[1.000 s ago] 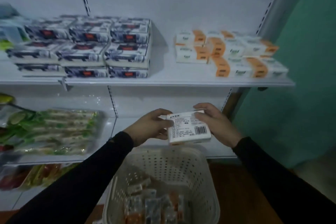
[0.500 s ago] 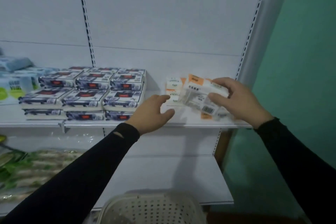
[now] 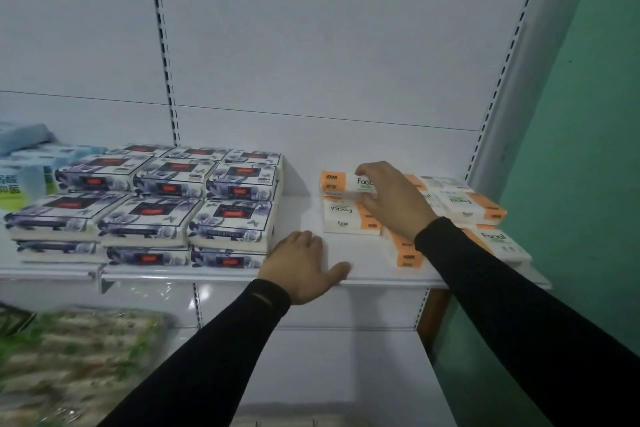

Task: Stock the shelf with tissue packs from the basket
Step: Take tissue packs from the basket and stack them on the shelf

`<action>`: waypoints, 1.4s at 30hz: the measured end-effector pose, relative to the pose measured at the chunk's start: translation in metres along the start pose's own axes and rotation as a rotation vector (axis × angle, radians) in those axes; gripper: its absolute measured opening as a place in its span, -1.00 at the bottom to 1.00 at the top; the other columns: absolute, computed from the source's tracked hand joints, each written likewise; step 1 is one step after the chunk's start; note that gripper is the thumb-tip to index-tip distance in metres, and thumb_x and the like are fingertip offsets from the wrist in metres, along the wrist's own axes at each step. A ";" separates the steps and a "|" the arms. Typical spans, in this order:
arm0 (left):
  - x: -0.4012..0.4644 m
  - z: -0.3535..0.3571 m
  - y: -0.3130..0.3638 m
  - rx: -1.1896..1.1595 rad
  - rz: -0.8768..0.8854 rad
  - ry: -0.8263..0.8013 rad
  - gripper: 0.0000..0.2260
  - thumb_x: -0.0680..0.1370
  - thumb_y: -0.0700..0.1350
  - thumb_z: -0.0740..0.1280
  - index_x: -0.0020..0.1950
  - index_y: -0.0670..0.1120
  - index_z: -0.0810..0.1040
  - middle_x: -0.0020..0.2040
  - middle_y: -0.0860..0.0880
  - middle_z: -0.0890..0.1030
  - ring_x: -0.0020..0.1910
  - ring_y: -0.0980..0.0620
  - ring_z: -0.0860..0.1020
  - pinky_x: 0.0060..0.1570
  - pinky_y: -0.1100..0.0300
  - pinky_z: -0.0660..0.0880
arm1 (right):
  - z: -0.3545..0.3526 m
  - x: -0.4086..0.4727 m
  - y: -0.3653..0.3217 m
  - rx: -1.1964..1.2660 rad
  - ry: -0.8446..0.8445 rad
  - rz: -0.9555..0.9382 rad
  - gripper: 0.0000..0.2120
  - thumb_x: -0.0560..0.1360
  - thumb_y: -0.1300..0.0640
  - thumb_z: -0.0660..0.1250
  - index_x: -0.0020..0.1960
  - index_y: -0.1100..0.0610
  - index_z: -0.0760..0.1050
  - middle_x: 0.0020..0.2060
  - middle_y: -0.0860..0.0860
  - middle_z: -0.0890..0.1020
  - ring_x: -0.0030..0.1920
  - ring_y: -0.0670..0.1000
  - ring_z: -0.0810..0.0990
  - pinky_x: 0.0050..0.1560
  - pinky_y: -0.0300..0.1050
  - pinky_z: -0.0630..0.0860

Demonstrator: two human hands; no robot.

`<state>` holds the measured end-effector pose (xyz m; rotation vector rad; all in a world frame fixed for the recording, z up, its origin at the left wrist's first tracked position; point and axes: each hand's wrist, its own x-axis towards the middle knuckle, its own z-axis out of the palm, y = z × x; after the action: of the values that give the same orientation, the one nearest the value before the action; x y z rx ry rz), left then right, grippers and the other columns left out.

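Note:
A white and orange tissue pack lies on top of another such pack at the back of the white shelf. My right hand grips its right end, fingers curled over its top edge. More orange and white packs lie to the right, partly hidden by my right forearm. My left hand rests flat on the shelf's front edge, fingers spread, holding nothing. Only the rim of the white basket shows at the bottom edge.
Stacks of dark-patterned tissue packs fill the shelf's left half. Blue and green packs sit at the far left. Green-wrapped goods lie on the lower shelf. A green wall bounds the right side.
My right hand carried the tissue pack from above the basket up to the shelf and set it on the left stack. My left hand let go and dropped to the shelf edge.

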<state>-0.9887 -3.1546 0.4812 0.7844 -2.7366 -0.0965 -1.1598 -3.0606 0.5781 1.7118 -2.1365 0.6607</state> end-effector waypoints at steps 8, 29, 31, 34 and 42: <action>-0.001 0.001 0.001 0.009 -0.002 0.013 -0.31 0.48 0.46 -0.04 0.15 -0.11 0.44 0.15 -0.08 0.48 0.23 -0.08 0.39 0.28 0.02 0.33 | 0.021 -0.003 0.010 -0.234 -0.218 0.046 -0.54 0.51 0.10 0.31 0.39 0.12 0.37 0.30 0.09 0.48 0.27 0.12 0.44 0.25 0.01 0.39; 0.000 0.002 0.002 0.029 0.000 0.040 -0.43 0.48 0.46 -0.05 -0.04 -0.04 0.34 0.07 -0.06 0.49 0.15 -0.04 0.42 0.21 0.03 0.38 | 0.037 -0.008 -0.029 -0.083 -0.295 0.071 -0.50 0.66 -0.06 0.06 0.51 0.17 0.18 0.49 0.15 0.23 0.48 0.16 0.16 0.46 -0.02 0.07; 0.000 0.002 0.002 0.031 -0.003 0.031 -0.37 0.48 0.46 -0.05 0.03 -0.07 0.41 0.08 -0.06 0.49 0.17 -0.04 0.41 0.21 0.03 0.38 | 0.034 -0.009 -0.029 -0.045 -0.272 0.069 -0.51 0.67 -0.05 0.06 0.51 0.17 0.21 0.48 0.14 0.26 0.47 0.14 0.20 0.45 -0.05 0.10; -0.001 0.000 0.002 0.021 -0.004 0.035 -0.35 0.48 0.47 -0.05 0.05 -0.08 0.43 0.08 -0.06 0.49 0.17 -0.04 0.41 0.21 0.04 0.38 | 0.031 -0.016 -0.027 0.024 -0.212 0.069 -0.51 0.67 -0.07 0.06 0.52 0.14 0.23 0.50 0.10 0.26 0.49 0.09 0.21 0.46 -0.06 0.14; -0.010 -0.009 0.005 -0.062 0.035 0.030 -0.50 0.53 0.38 -0.01 -0.05 -0.02 0.40 0.05 -0.04 0.53 0.11 -0.02 0.46 0.14 0.04 0.43 | 0.018 -0.070 -0.022 0.159 -0.079 0.077 -0.51 0.65 -0.10 0.12 0.51 0.08 0.27 0.51 0.03 0.25 0.51 0.00 0.19 0.48 -0.14 0.12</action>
<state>-0.9804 -3.1450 0.4879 0.7151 -2.7038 -0.1607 -1.1214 -3.0167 0.5302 1.7704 -2.2678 0.8171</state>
